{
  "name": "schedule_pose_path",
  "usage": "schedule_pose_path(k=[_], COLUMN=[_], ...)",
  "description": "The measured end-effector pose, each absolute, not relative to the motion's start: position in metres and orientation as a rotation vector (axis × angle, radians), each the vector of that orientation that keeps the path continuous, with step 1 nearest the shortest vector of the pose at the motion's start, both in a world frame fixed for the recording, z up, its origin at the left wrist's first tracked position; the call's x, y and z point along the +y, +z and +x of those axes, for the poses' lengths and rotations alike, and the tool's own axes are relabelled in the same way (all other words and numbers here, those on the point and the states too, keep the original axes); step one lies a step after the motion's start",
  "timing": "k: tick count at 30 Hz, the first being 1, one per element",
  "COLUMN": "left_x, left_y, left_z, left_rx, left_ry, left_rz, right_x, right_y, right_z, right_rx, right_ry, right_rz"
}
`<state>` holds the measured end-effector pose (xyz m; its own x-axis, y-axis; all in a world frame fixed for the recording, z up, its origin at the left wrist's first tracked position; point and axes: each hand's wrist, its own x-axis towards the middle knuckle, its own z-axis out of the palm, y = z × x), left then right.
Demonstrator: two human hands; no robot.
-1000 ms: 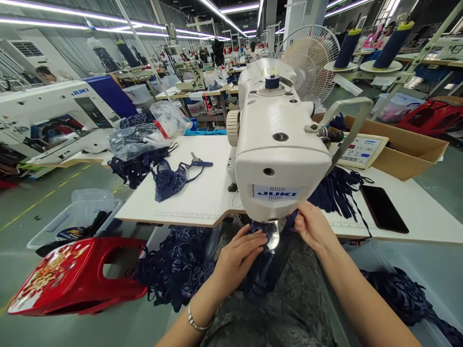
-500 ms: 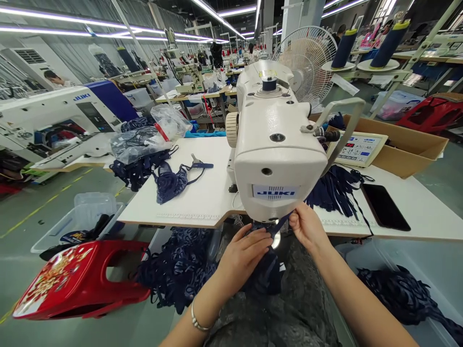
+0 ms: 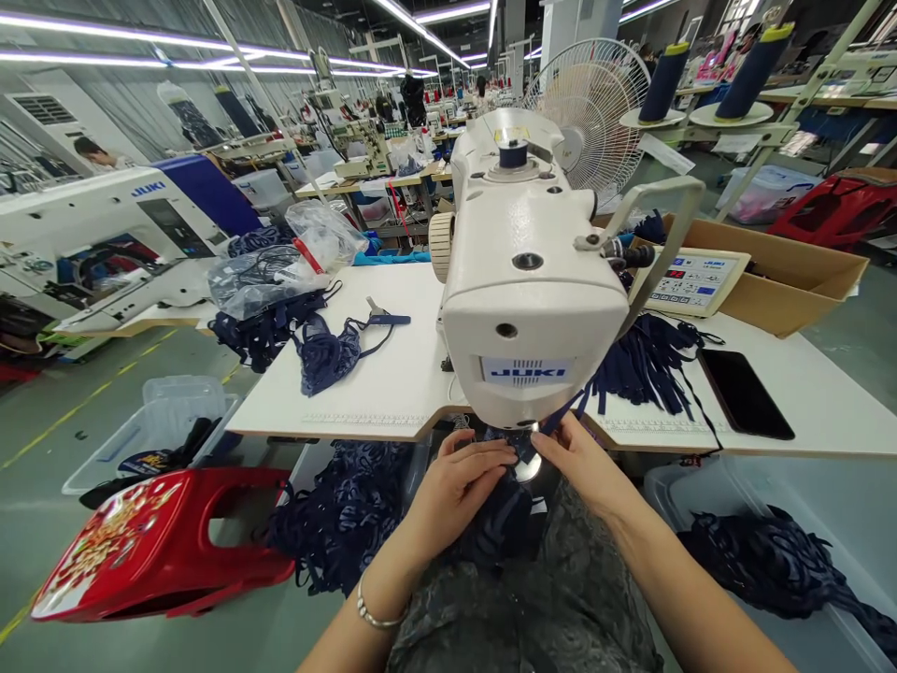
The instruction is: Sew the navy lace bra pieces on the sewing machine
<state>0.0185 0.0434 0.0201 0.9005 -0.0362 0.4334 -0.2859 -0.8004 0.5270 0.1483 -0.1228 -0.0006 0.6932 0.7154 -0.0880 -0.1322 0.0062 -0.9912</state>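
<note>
Under the head of a white sewing machine [image 3: 536, 322], a navy bra piece [image 3: 499, 519] hangs over my lap. My left hand [image 3: 455, 491] is closed on the cloth's left side, fingers together and their tips close to the needle area. My right hand [image 3: 585, 463] pinches the cloth's edge just right of the needle, thumb and forefinger near the left fingertips. A narrow navy strap [image 3: 564, 411] runs up from the right hand beside the machine head. The needle and presser foot are mostly hidden behind the head and fingers.
On the white table [image 3: 413, 374] lie a navy bra [image 3: 326, 350], navy straps [image 3: 645, 369] and a phone [image 3: 745, 393]. A control panel [image 3: 690, 282] stands before a cardboard box [image 3: 791, 285]. Left below are a red stool [image 3: 161, 542] and heaped navy garments [image 3: 343, 519]; a bin [image 3: 841, 505] sits right.
My right hand has come left and slightly down, from holding the strap up by the machine head to the cloth beside the needle. My left hand has shifted slightly left.
</note>
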Motion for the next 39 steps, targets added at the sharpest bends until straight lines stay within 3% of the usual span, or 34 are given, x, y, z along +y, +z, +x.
schedule_pose_path(k=[39], left_x=[0.048], left_y=[0.041], left_z=[0.022], left_rx=[-0.563], left_ry=[0.401], left_rz=[2.761], right_x=[-0.119], right_y=[-0.004], right_z=[0.137], right_rx=[-0.435], right_ry=[0.62], right_rz=[-1.381])
